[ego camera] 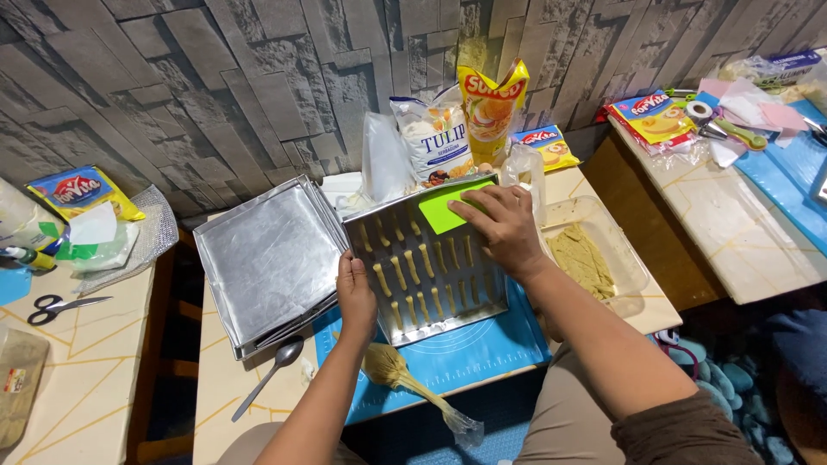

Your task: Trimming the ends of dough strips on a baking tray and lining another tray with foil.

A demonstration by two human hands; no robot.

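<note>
A square metal baking tray (448,320) lies tilted on a blue silicone mat (482,353) and carries several short piped strips of pale dough. My left hand (356,293) grips the tray's left edge. My right hand (504,228) rests on the tray's far right part and holds a green plastic scraper (448,209) flat against it. A piping bag (405,377) with dough lies on the mat just below the tray, near my left wrist.
Empty stacked metal trays (271,258) sit to the left, a spoon (271,375) in front of them. A clear container of dough (590,254) is on the right. Flour and oil bags (457,129) stand at the wall. Scissors (60,307) lie on the left table.
</note>
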